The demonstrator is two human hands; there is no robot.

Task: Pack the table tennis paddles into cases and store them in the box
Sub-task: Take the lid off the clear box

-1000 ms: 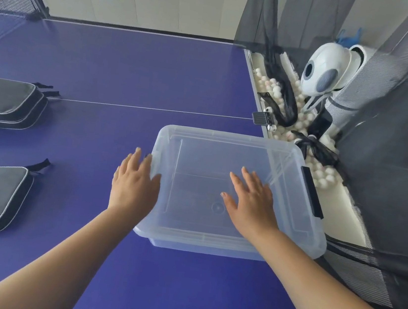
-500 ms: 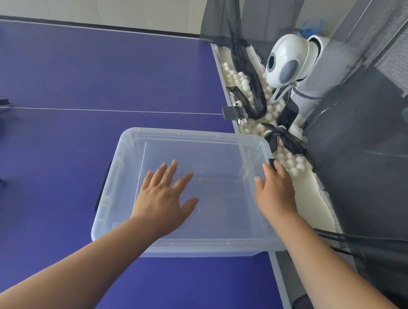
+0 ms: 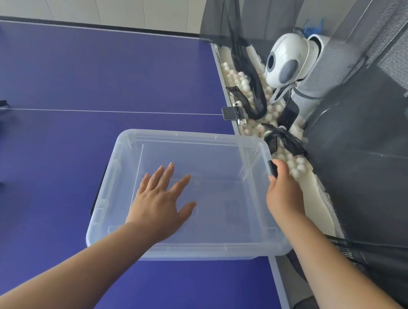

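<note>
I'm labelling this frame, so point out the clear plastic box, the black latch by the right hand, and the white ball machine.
clear plastic box (image 3: 210, 252): head view, near front rim.
black latch (image 3: 272, 168): head view, top end, above the right hand's fingers.
white ball machine (image 3: 287, 59): head view, rounded head shell.

Both forearms reach forward, bare. The left hand (image 3: 163, 202) lies flat, fingers straight and spread. The right hand (image 3: 283, 190) has fingers curled, gripping
</note>
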